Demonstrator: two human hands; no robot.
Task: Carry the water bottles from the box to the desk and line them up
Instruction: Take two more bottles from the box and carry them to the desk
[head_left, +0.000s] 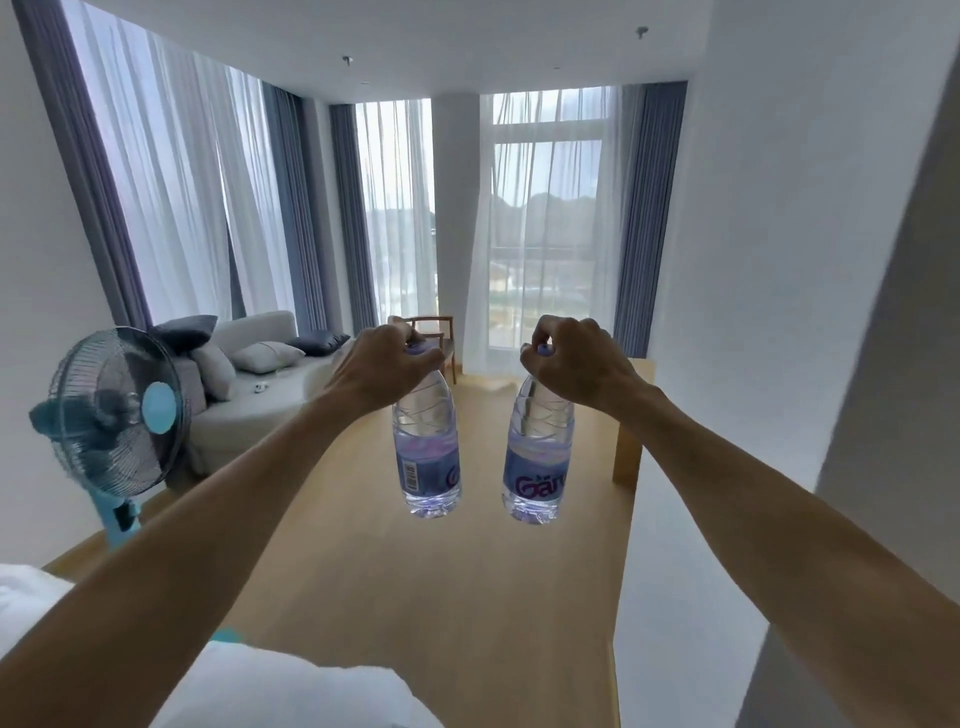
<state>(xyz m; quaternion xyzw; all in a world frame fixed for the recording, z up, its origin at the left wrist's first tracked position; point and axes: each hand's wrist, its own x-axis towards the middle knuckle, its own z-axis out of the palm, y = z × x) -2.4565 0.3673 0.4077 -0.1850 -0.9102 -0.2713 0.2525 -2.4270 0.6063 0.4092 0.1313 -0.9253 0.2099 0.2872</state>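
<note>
Two clear water bottles with blue-purple labels hang upright in the air in front of me. My left hand (387, 364) grips the cap and neck of the left bottle (427, 457). My right hand (576, 364) grips the cap and neck of the right bottle (537, 467). Both arms are stretched forward at about the same height, the bottles a small gap apart. At the right, past my right hand, a light wooden desk (631, 447) stands against the white wall. The box is not in view.
A blue standing fan (111, 415) is at the left. Behind it sits a white sofa (249, 395) with cushions, and a wooden chair (436, 332) by the curtained windows. White bedding (291, 691) lies at the bottom left. Wooden floor (441, 597) runs ahead.
</note>
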